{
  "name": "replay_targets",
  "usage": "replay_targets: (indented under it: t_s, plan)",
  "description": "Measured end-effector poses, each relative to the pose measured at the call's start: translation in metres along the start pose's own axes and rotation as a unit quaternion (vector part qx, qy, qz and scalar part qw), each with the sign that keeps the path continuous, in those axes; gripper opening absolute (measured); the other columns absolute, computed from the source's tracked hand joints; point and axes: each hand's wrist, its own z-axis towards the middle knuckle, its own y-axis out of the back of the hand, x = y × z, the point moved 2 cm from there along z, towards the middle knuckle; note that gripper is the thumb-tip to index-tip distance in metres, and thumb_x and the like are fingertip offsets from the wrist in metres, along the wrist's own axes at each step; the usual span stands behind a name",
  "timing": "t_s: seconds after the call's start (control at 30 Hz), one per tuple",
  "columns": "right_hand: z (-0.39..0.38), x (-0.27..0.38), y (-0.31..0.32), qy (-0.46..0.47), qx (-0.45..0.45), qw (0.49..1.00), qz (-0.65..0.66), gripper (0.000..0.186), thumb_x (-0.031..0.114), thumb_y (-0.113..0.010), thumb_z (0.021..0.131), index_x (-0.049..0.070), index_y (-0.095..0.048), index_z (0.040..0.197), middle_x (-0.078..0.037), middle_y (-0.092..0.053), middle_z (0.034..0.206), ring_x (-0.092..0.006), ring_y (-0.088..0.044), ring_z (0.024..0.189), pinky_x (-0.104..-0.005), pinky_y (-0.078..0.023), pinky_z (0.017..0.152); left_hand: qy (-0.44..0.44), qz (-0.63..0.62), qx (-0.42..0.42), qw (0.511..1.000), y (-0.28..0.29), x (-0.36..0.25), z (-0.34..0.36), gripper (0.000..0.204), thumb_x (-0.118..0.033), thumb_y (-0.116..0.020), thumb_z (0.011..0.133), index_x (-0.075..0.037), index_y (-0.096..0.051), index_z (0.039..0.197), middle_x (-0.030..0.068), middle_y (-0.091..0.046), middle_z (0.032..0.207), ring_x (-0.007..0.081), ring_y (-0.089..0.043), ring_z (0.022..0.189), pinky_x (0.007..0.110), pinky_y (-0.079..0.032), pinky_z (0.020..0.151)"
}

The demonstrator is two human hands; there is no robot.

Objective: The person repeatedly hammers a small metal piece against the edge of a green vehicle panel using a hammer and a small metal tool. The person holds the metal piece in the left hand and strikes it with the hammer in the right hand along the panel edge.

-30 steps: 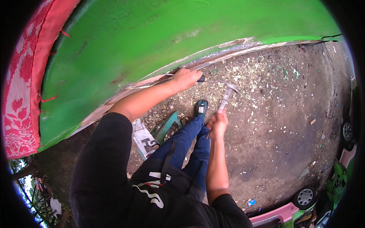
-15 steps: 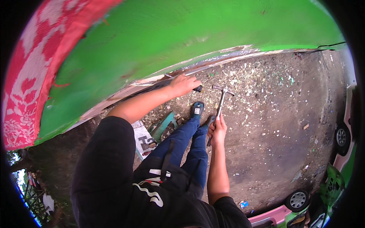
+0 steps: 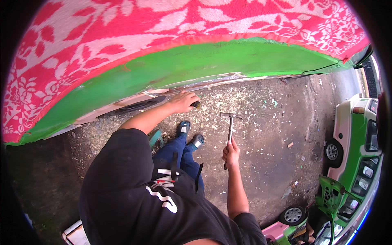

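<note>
My left hand (image 3: 182,101) grips a tool's black handle (image 3: 196,105) at the scraped lower edge (image 3: 208,80) of a green vehicle panel (image 3: 171,57); its tip is hidden. Lower right, my right hand (image 3: 231,154) is closed on a hammer (image 3: 230,124) with a long metal shaft and narrow cross head, held over the ground apart from the panel. A red and white floral blanket (image 3: 122,24) covers the panel's upper part.
Pale paint flakes (image 3: 253,98) litter the dirty ground (image 3: 269,171) around my sandalled feet. A green and pink van (image 3: 345,139) stands at right, with green vehicle parts (image 3: 328,192) near it. A teal piece (image 3: 156,137) lies beside my legs.
The view has shifted, showing much more blanket and van. Both hands sit lower in the picture, still holding their tools; the gap between the hammer head and left hand has grown.
</note>
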Motion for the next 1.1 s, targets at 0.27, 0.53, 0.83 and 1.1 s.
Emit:
replay_targets:
  t_s: [0.27,0.53,0.83,1.1]
  plan:
    - [-0.06,0.051,0.02,0.074,-0.026,0.99,-0.113,0.038,0.022,-0.05,0.101,0.014,-0.046,0.139,0.009,-0.029,0.055,-0.0026,-0.028,0.041,-0.0215,-0.02,0.036,-0.02,-0.032,-0.036,0.999,0.024,-0.022,-0.026,0.05,-0.013,-0.068,0.08,-0.017,-0.054,0.128,0.0059,-0.056,0.118,0.0262,-0.054,0.119,0.05,-0.031,0.115]
    - [-0.09,0.065,0.009,0.185,-0.1,0.962,-0.171,0.021,0.022,-0.06,0.096,0.007,-0.052,0.083,0.004,-0.042,0.056,-0.0051,-0.038,0.043,-0.0227,-0.03,0.037,0.053,-0.09,-0.171,0.98,0.022,-0.027,-0.068,0.049,-0.005,-0.073,0.076,-0.019,-0.061,0.121,0.0021,-0.055,0.136,0.0285,-0.047,0.131,0.042,-0.042,0.107]
    - [-0.102,0.096,-0.025,0.238,-0.169,0.942,-0.166,0.022,0.019,-0.065,0.093,0.01,-0.052,0.077,0.004,-0.049,0.06,-0.0038,-0.043,0.045,-0.0199,-0.033,0.039,0.114,-0.148,-0.289,0.939,0.027,-0.013,-0.095,0.047,-0.007,-0.075,0.071,-0.019,-0.064,0.115,0.0013,-0.061,0.129,0.0308,-0.057,0.113,0.043,-0.043,0.1]
    - [-0.078,0.132,-0.045,0.25,-0.137,0.945,-0.157,0.021,0.024,-0.063,0.094,0.01,-0.055,0.081,0.006,-0.047,0.061,-0.002,-0.04,0.046,-0.0188,-0.029,0.04,0.148,-0.228,-0.363,0.891,0.043,-0.01,-0.109,0.049,0.001,-0.068,0.068,-0.015,-0.062,0.114,0.0015,-0.061,0.126,0.0306,-0.056,0.113,0.04,-0.047,0.096]
